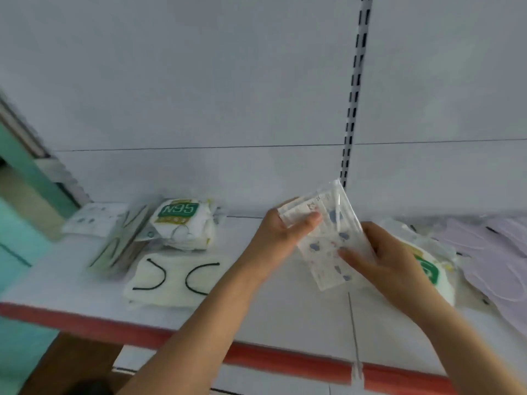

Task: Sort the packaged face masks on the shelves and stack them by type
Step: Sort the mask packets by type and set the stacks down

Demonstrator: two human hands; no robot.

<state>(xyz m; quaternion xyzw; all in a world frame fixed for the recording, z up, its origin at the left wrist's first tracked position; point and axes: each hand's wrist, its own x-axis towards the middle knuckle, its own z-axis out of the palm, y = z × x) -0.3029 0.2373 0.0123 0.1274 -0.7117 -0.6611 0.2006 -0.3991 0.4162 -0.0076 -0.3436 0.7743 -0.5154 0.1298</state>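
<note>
Both hands hold up a bundle of clear-wrapped printed masks (pixel 328 238) with blue spots, tilted above the white shelf (pixel 285 309). My left hand (pixel 282 232) grips its upper left end, thumb on top. My right hand (pixel 382 258) grips its lower right side. On the shelf to the left lie a stack of N95 packs (pixel 182 223), a cream mask pack with black ear loops (pixel 174 277), a slanted stack of packs with dark loops (pixel 122 243) and a pale printed pack (pixel 94 220). Another green-labelled N95 pack (pixel 430 269) lies under my right hand.
Pale lilac masks (pixel 496 252) are spread at the shelf's right end. The shelf has a red front edge (pixel 142 332) and a slotted upright (pixel 353 109) in the white back panel. A green wall (pixel 17 238) stands at the left.
</note>
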